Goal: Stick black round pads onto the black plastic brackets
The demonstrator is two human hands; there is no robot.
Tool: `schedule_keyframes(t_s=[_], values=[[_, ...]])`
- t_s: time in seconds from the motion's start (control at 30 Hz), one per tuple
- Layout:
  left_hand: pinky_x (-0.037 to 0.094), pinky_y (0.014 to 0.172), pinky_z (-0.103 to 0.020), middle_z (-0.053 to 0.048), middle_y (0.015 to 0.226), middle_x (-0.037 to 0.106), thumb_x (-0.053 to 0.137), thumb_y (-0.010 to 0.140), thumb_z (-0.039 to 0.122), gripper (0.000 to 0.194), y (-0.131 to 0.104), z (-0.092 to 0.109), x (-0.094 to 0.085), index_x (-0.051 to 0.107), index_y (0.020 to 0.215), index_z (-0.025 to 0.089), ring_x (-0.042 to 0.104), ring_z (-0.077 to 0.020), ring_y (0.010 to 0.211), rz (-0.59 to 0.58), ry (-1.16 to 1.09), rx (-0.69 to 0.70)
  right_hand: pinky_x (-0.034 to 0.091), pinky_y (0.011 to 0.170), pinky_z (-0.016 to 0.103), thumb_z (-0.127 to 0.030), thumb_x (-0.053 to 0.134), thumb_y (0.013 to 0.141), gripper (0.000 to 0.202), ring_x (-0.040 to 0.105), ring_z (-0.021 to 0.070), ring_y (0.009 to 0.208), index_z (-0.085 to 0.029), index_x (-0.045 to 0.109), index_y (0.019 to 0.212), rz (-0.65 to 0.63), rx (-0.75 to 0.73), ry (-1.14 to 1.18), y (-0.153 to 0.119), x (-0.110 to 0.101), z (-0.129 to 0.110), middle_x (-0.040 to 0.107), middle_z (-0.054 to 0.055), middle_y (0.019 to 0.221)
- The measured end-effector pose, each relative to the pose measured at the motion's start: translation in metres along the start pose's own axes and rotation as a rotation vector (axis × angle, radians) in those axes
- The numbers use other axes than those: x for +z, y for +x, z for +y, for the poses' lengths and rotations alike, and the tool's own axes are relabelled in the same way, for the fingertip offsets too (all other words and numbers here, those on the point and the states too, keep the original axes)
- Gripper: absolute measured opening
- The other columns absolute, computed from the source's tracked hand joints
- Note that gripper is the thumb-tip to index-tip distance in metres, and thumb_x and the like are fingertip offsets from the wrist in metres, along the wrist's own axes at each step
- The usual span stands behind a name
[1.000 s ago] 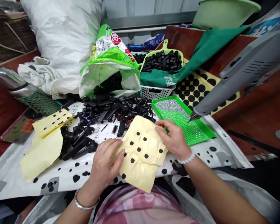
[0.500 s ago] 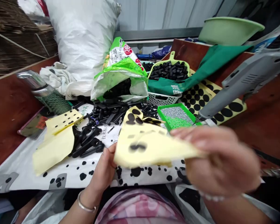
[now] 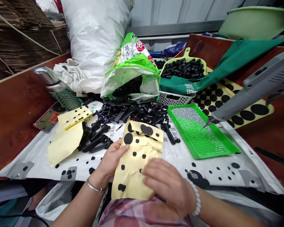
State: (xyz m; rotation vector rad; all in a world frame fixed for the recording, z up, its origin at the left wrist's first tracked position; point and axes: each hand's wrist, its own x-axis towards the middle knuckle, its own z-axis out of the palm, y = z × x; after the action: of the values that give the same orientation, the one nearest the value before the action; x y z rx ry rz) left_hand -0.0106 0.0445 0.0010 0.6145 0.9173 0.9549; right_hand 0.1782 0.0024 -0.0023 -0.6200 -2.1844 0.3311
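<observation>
A folded, creased yellow sheet of round black stickers [image 3: 130, 164] is held up over the table's front edge. My left hand [image 3: 110, 159] grips its left edge, thumb on the front. My right hand [image 3: 168, 183] lies against the sheet's lower right side with bent fingers, the tips beside a small black dot; its thumb is hard to make out. Beyond the sheet lies a heap of black plastic handle-like parts [image 3: 130, 110]. More of these black parts [image 3: 97, 138] lie left of my left hand.
Yellow sticker sheets [image 3: 66, 138] lie at the left, near a phone [image 3: 46, 121] and a flask [image 3: 58, 88]. At the right, a green tray [image 3: 203, 132] holds small metal pieces under a grey power tool [image 3: 246, 91]. Behind stand an open bag [image 3: 132, 75] and a scoop of black pieces [image 3: 183, 67].
The sheet has come down toward my lap and now hangs more upright. My right hand has moved left and down from its outer end onto its lower side. More of the green tray shows.
</observation>
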Motion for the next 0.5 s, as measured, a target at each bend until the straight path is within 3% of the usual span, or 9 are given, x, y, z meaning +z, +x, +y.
schedule_keyframes(t_s=[0.07,0.13,0.27,0.37,0.5], values=[[0.052,0.063,-0.029,-0.007,0.084,0.072,0.069,0.070,0.026,0.031,0.000,0.002,0.002,0.062,0.098,0.015,0.067,-0.0188,0.065,-0.050,0.037,0.008,0.045,0.089,0.047,-0.032,0.059,0.077,0.034,0.058,0.0263,0.101,-0.016,0.056,0.107,0.101,-0.034,-0.192,0.013,-0.011,0.010,0.065,0.015,0.103],[0.052,0.061,-0.029,-0.006,0.083,0.072,0.068,0.072,0.027,0.031,-0.001,0.003,0.003,0.063,0.101,0.016,0.067,-0.0182,0.063,-0.093,0.078,0.015,0.042,0.091,0.051,-0.025,0.059,0.076,0.038,0.052,0.0312,0.110,-0.010,0.055,0.110,0.162,0.066,-0.374,0.027,-0.019,0.023,0.059,0.021,0.113],[0.052,0.066,-0.030,-0.008,0.086,0.072,0.065,0.077,0.028,0.032,-0.002,0.006,-0.001,0.061,0.107,0.017,0.067,-0.0190,0.067,-0.177,0.169,0.024,0.047,0.081,0.046,-0.022,0.051,0.082,0.024,0.060,0.0274,0.093,-0.010,0.062,0.100,0.103,0.241,-0.388,0.042,-0.029,0.046,0.066,0.017,0.099],[0.052,0.069,-0.031,-0.008,0.089,0.071,0.062,0.079,0.028,0.030,-0.002,0.010,-0.009,0.061,0.107,0.018,0.068,-0.0196,0.072,-0.222,0.207,0.021,0.051,0.074,0.038,-0.024,0.050,0.083,0.020,0.064,0.0208,0.081,-0.015,0.064,0.094,0.151,0.493,-0.093,0.044,-0.037,0.055,0.069,0.011,0.090],[0.052,0.071,-0.031,-0.009,0.093,0.071,0.061,0.080,0.027,0.032,-0.002,0.016,-0.015,0.061,0.110,0.018,0.068,-0.0207,0.076,-0.275,0.245,-0.060,0.054,0.059,0.030,-0.032,0.062,0.075,0.017,0.066,0.0156,0.064,-0.018,0.064,0.084,0.175,1.006,0.641,0.044,-0.048,0.065,0.070,0.005,0.075]])
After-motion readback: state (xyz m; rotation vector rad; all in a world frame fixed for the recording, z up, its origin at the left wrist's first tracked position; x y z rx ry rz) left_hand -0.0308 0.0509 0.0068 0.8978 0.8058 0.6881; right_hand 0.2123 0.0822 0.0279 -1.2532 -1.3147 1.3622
